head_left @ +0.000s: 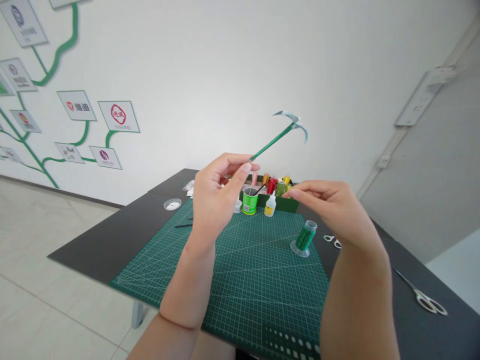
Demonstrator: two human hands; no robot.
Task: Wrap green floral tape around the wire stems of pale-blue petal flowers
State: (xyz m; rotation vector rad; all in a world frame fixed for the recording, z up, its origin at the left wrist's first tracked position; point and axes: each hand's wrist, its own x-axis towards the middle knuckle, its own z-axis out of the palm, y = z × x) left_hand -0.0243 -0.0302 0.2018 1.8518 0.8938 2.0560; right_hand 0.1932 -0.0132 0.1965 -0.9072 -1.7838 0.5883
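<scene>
Left hand [221,195] grips slender green-wrapped stem [273,142]; right hand [332,200] pinched, contents unclear. Gridded green mat [258,265], far edge: lime-green cylindrical tin [249,203] containing thin sticks [259,190].

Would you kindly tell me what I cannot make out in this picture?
All in the head view:
Green stem: lower end covered by the left hand.
Right hand: what it pinches, if anything, is too small to tell.
Small scissors: blades hidden behind the right wrist.
Dark thin item: right end hidden behind the left hand.
Wall sign at top: cut off by the picture's edge.
</scene>
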